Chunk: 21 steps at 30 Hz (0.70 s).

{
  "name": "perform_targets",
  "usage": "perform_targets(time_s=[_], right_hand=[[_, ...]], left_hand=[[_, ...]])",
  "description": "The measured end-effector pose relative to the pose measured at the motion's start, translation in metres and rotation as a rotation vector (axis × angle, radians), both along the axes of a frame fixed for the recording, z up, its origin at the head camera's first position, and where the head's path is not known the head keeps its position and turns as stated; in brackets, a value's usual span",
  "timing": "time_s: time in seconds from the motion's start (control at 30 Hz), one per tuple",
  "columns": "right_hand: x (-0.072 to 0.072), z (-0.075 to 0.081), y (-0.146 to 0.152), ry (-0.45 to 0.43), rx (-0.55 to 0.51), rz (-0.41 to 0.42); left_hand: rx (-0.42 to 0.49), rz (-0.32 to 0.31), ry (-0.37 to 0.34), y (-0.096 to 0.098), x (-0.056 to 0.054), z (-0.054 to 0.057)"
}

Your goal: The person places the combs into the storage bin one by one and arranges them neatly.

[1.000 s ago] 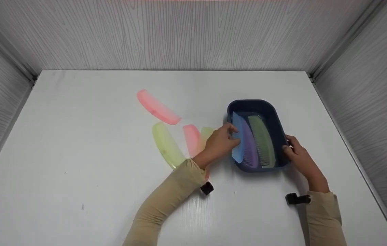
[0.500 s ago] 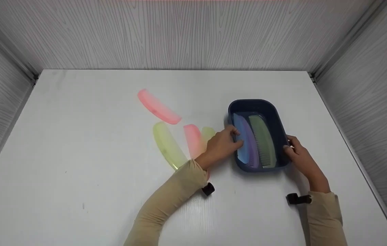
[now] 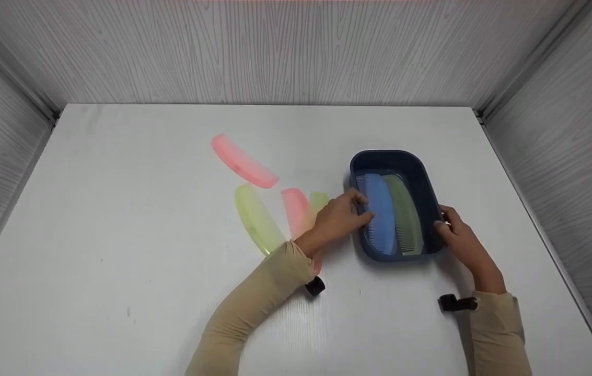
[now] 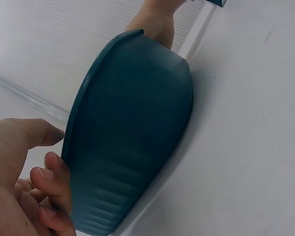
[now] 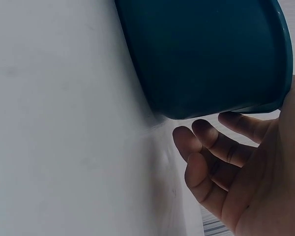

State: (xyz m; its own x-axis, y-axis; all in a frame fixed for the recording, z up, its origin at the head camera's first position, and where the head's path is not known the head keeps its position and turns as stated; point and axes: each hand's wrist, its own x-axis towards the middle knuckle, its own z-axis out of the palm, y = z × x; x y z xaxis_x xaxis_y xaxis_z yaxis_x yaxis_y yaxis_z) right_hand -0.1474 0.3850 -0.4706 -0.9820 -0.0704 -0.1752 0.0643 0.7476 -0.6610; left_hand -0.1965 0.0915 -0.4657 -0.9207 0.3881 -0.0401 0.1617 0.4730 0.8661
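A dark blue plastic bin (image 3: 387, 159) stands on the white table at the right. Inside it a blue comb (image 3: 382, 216) lies lengthwise beside a green comb (image 3: 405, 216). The blue one covers most of a purple comb. My left hand (image 3: 338, 215) is at the bin's left rim, thumb and fingertips over the edge. In the left wrist view its thumb (image 4: 44, 132) and fingers are apart, with nothing visible between them. With the thumb over the rim and fingers outside, my right hand (image 3: 462, 243) holds the bin's right wall.
Left of the bin lie a pink comb (image 3: 241, 161), a yellow-green comb (image 3: 256, 216), a second pink comb (image 3: 293, 206) and another yellow-green comb (image 3: 318, 201). My left forearm partly covers this group. Grey wood-grain panels (image 3: 285, 52) enclose the table at the back and sides.
The blue comb has gone from tilted at the left rim, by my left fingers, to flat in the bin over the purple comb. My left fingers let it go. The right hand stays put.
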Motion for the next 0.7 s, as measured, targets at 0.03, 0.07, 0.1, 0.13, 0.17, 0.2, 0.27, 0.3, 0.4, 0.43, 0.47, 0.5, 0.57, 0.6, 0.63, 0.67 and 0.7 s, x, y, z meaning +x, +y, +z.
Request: perform_targets(time_s=[0.03, 0.07, 0.1, 0.13, 0.17, 0.2, 0.27, 0.3, 0.4, 0.43, 0.47, 0.5, 0.57, 0.6, 0.63, 0.67, 0.7], right_hand=[[0.0, 0.0, 0.0, 0.0, -0.005, 0.003], [0.0, 0.0, 0.0, -0.001, -0.007, 0.005], [0.0, 0.0, 0.0, 0.0, -0.008, 0.006], [0.0, -0.001, 0.0, -0.002, -0.009, 0.007], [0.0, -0.001, 0.0, -0.003, -0.007, 0.007], [0.0, -0.001, 0.0, -0.004, -0.008, 0.006], [0.001, -0.002, 0.001, -0.007, -0.007, 0.0], [0.0, -0.002, 0.001, -0.009, -0.007, 0.001], [0.0, -0.003, 0.002, -0.014, -0.014, 0.002], [0.0, -0.003, 0.002, -0.016, -0.015, 0.002], [0.0, -0.003, 0.003, -0.018, -0.016, 0.002], [0.0, -0.003, 0.003, -0.017, -0.018, 0.003], [0.0, -0.002, 0.003, -0.011, -0.014, 0.004], [0.0, -0.002, 0.003, -0.008, -0.014, 0.005], [0.0, -0.002, 0.003, -0.006, -0.013, 0.006], [0.0, -0.001, 0.003, -0.003, -0.013, 0.009], [0.0, -0.001, 0.002, 0.0, -0.013, 0.011]], left_hand=[[0.01, -0.005, 0.001, -0.002, 0.0, 0.001], [0.023, -0.009, 0.0, -0.003, -0.001, 0.001], [0.031, -0.013, 0.001, -0.005, -0.001, 0.002], [0.042, -0.017, 0.001, -0.007, -0.001, 0.003], [0.051, -0.019, -0.001, -0.009, -0.001, 0.004], [0.062, -0.021, -0.007, -0.011, -0.001, 0.004], [0.085, -0.026, -0.017, -0.014, -0.001, 0.005], [0.097, -0.029, -0.023, -0.016, -0.001, 0.006], [0.124, -0.043, -0.035, -0.022, -0.002, 0.007], [0.132, -0.048, -0.036, -0.024, -0.002, 0.008], [0.137, -0.051, -0.037, -0.026, -0.002, 0.009], [0.14, -0.057, -0.035, -0.028, -0.002, 0.009], [0.145, -0.065, -0.032, -0.032, -0.002, 0.012], [0.143, -0.068, -0.029, -0.034, -0.003, 0.013], [0.139, -0.071, -0.023, -0.036, -0.003, 0.013], [0.138, -0.075, -0.017, -0.039, -0.003, 0.014], [0.138, -0.08, -0.012, -0.041, -0.004, 0.015]])
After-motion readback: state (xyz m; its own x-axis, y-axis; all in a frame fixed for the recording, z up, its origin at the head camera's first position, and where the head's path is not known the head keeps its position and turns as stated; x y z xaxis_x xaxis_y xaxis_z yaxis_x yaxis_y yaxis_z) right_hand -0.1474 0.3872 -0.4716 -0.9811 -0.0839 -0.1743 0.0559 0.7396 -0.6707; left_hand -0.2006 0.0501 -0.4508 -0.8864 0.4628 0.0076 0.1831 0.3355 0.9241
